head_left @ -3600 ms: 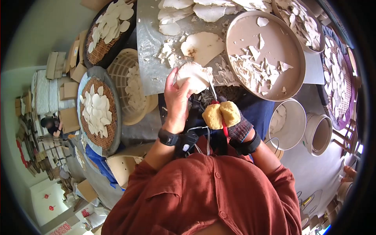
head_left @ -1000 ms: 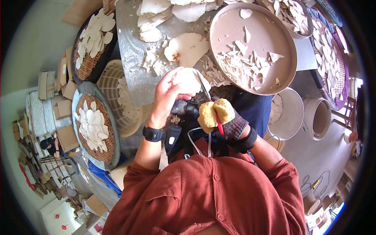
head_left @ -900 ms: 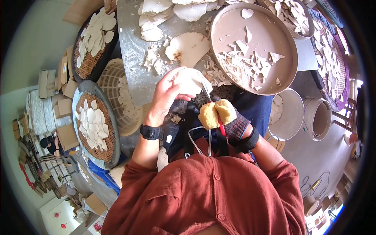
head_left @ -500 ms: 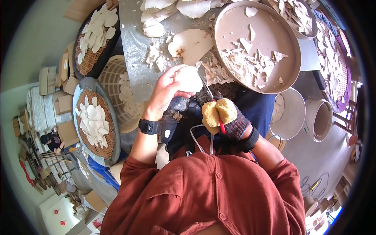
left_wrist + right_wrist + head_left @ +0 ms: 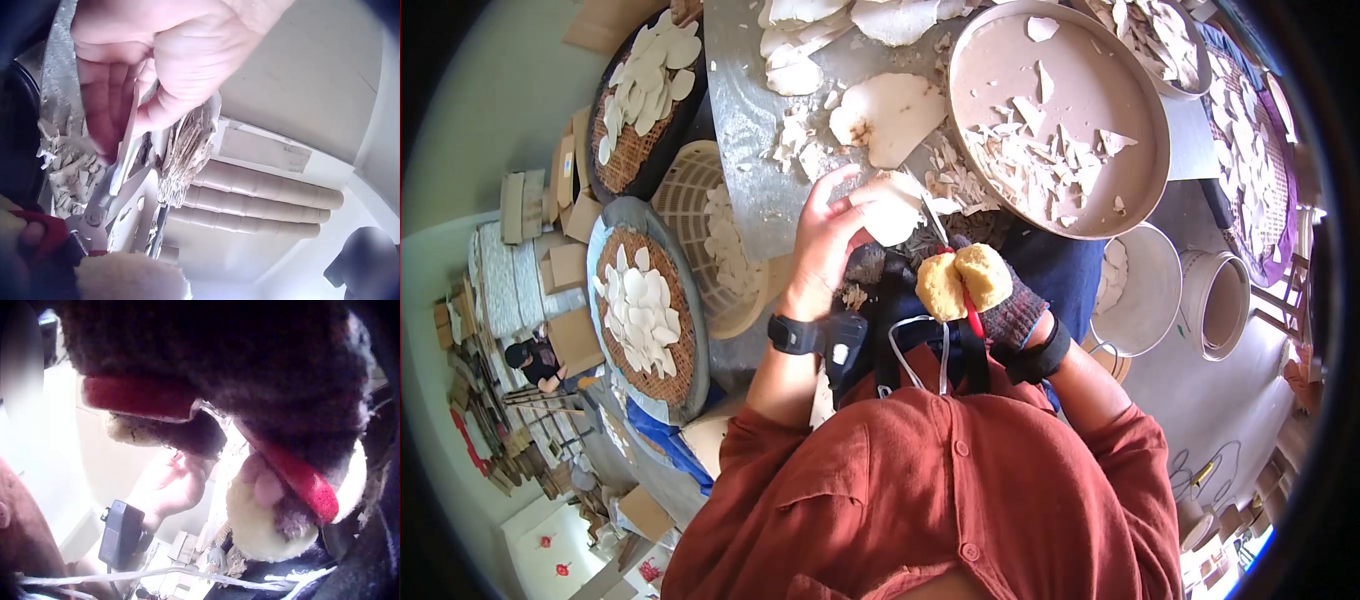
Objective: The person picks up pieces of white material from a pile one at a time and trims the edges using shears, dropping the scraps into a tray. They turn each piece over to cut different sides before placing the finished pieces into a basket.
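Inventory, reckoned outward from the metal sheet (image 5: 740,130) lying ahead of the person: left of the sheet, two woven trays (image 5: 645,300) carry pale trimmed slices spread in a single layer, by the look of it so that finished pieces stay apart from waste; a ribbed basket (image 5: 700,200) with more slices sits between the trays and the sheet's left edge. On the sheet itself lie one large uncut slab (image 5: 890,115) and loose offcuts. At the sheet's near edge, left hand (image 5: 830,245), bare, thumb and curled fingers pinching a thin pale slice (image 5: 892,212) by its left half; the slice stands up out of the grip toward the sheet, its right margin left free, probably to give the blades room. Immediately right of it, scissors (image 5: 115,190), red-handled, blades parted about the slice's edge in the left wrist view, the slice running between them. Right hand (image 5: 990,300), in a dark knitted glove, fingers closed through the padded yellow handle loops (image 5: 962,278), held near the lap below the sheet's edge. Right of the sheet, a round pan (image 5: 1140,100) holding angular scraps, set where cuttings can drop; beyond it further dishes of slices and two pale buckets (image 5: 1190,300) on the floor
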A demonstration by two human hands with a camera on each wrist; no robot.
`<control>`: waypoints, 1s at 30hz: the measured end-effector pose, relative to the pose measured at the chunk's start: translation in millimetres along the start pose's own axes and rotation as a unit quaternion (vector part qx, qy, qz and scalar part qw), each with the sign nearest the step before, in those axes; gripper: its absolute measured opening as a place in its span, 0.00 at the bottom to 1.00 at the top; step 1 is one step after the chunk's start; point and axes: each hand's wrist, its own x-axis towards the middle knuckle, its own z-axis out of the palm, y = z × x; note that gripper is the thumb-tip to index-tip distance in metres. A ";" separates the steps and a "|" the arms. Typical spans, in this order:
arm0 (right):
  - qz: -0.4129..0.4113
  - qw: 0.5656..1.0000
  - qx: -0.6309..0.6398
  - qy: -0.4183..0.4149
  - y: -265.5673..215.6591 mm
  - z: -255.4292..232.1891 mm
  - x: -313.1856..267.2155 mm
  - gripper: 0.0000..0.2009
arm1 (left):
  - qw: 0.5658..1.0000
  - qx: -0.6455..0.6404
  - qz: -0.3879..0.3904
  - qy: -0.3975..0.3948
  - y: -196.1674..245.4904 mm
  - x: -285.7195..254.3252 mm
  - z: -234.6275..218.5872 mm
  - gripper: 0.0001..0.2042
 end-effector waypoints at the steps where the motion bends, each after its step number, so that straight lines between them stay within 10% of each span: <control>1: -0.059 0.986 -0.155 0.027 1.1 2.0 -4.2 0.13 | 0.999 0.002 0.013 0.037 -6.2 -0.1 3.3 0.23; 6: -0.059 0.912 -0.405 0.014 -3.4 -2.3 -14.1 0.13 | 0.988 0.004 0.103 0.114 -28.0 3.4 9.9 0.21; 13: -0.072 0.898 -0.434 -0.009 2.1 -2.7 -12.9 0.13 | 0.990 -0.001 0.114 0.082 -30.9 9.0 4.6 0.18; 17: -0.014 0.967 -0.254 0.019 7.3 -9.6 -5.2 0.17 | 0.985 0.081 0.149 0.039 -26.4 6.4 10.4 0.17; 24: -0.105 0.892 -0.439 -0.030 10.7 -12.8 -1.4 0.12 | 0.952 0.202 0.212 0.087 -34.5 6.5 15.1 0.16; 30: -0.086 0.926 -0.367 0.003 12.3 -15.1 -2.7 0.12 | 0.954 0.200 0.218 0.055 -35.2 4.4 16.8 0.16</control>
